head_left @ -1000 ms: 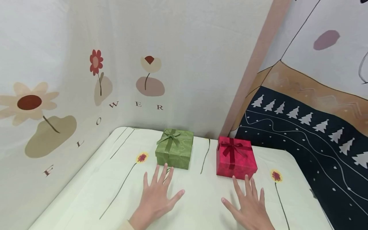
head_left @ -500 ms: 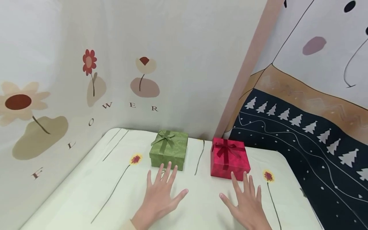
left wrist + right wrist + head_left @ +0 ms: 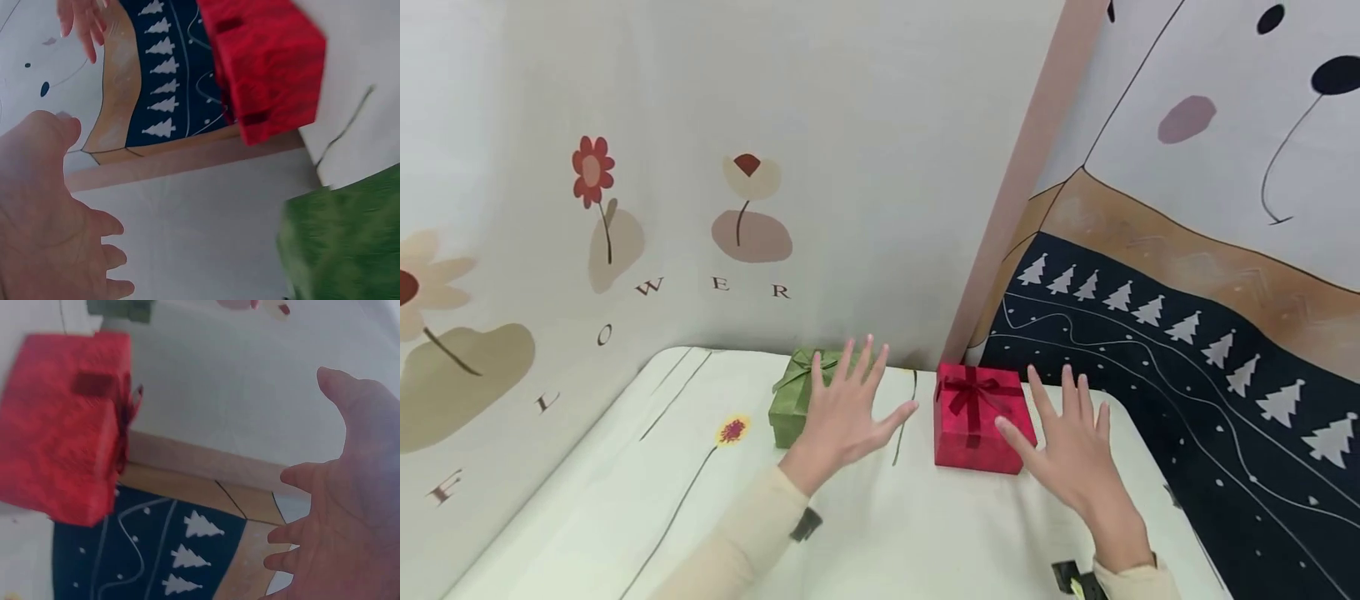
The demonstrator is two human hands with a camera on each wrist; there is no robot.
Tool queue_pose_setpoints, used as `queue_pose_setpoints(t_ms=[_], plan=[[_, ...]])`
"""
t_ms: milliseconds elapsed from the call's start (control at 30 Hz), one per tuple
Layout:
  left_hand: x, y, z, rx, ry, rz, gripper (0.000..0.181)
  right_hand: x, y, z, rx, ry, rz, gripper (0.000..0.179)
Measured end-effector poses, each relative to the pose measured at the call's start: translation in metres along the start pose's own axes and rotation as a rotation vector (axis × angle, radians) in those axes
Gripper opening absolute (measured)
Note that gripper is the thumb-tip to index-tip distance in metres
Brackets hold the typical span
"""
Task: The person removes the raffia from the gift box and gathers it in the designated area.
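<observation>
A green gift box with a ribbon bow stands near the back of the table, left of centre. To its right is a red gift box with a dark red bow. My left hand, fingers spread, is raised in front of the green box and hides much of its lid. My right hand is raised at the red box's right side, fingers spread too. Neither hand holds anything. Both wrist views show the palms apart from the boxes; the left wrist view also catches the red box and the right hand's fingers.
The table wears a pale cloth printed with flowers. A whitish curtain with printed flowers and letters rises behind it and along the left. At the right hangs a dark cloth printed with white trees. Black straps sit on both wrists.
Both hands have risen from in front of the boxes, so forearms and sleeves now show. The head view has turned slightly right. The boxes have stayed in place on the table.
</observation>
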State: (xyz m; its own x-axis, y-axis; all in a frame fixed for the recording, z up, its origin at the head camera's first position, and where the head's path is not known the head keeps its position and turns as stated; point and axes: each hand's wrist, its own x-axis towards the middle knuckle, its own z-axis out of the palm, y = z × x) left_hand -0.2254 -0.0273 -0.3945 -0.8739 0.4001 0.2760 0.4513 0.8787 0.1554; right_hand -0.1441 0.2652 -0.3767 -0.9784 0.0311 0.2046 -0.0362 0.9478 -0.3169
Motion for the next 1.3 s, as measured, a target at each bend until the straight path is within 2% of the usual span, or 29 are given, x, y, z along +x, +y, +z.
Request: queue_pose_setpoints(t_ms=[133,300,433,533,733,800,867,1000,1067,1200,1300], plan=[[0.036,0.007,-0.004,-0.027,-0.005,0.015,0.090,0.026,0.008,-0.009,0.010,-0.005,0.016,0.090],[0.071,0.023,-0.003,-0.075,-0.072,0.048,0.091,0.057,0.018,-0.010,0.058,-0.072,0.055,0.085],[0.093,0.037,0.009,-0.106,-0.126,0.053,0.089,0.080,0.031,0.002,0.136,-0.151,0.098,0.082],[0.105,0.045,0.026,-0.182,-0.170,0.034,0.083,0.092,0.042,0.015,0.203,-0.215,0.144,0.083],[0.111,0.050,0.079,-0.437,-0.302,-0.052,0.044,0.099,0.060,0.046,0.339,-0.301,0.277,0.080],[0.111,0.049,0.095,-0.519,-0.321,-0.096,0.042,0.100,0.065,0.055,0.374,-0.307,0.316,0.077],[0.107,0.047,0.105,-0.630,-0.315,-0.150,0.042,0.098,0.068,0.063,0.402,-0.305,0.350,0.071],[0.103,0.045,0.111,-0.859,-0.274,-0.252,0.045,0.098,0.073,0.069,0.491,-0.278,0.407,0.053],[0.102,0.045,0.110,-0.942,-0.274,-0.289,0.043,0.098,0.075,0.069,0.537,-0.257,0.438,0.046],[0.101,0.045,0.110,-1.006,-0.296,-0.327,0.038,0.098,0.076,0.068,0.581,-0.217,0.496,0.044],[0.100,0.046,0.108,-1.021,-0.313,-0.326,0.034,0.097,0.078,0.070,0.606,-0.200,0.514,0.044]])
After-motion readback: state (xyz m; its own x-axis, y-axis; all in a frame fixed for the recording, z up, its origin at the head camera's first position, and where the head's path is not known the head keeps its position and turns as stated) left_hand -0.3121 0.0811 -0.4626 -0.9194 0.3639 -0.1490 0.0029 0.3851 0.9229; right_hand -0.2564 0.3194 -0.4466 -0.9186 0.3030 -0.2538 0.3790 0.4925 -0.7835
